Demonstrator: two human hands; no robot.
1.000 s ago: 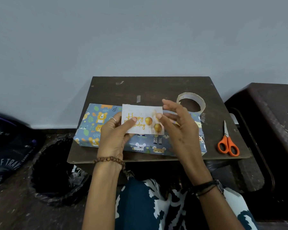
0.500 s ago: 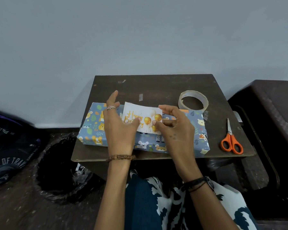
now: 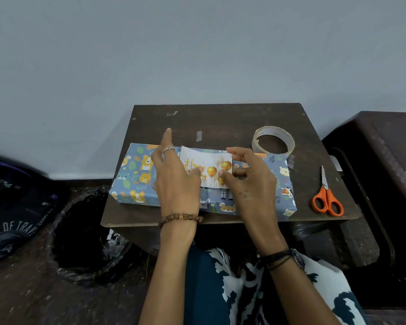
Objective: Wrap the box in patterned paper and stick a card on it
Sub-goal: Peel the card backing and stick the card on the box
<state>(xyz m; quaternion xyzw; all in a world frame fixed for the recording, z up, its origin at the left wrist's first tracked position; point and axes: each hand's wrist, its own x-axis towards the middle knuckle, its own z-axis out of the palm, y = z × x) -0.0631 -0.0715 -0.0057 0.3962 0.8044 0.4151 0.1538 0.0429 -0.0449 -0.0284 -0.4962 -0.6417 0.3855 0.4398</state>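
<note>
Under both hands, the card (image 3: 206,168) now lies flat on the wrapped box (image 3: 136,174), where a second ago it was held up off the paper. The left hand (image 3: 176,181) has flattened out, fingers straight, thumb pressing the card's left half. The right hand (image 3: 249,179) pinches the card's right edge between thumb and curled fingers. So the wrapping looks finished and the sticking is under way; whether the card is fixed yet, I cannot tell. Beyond the right hand sits the tape roll (image 3: 273,143) on the table (image 3: 220,118), and out to its right lie the scissors (image 3: 326,198).
</note>
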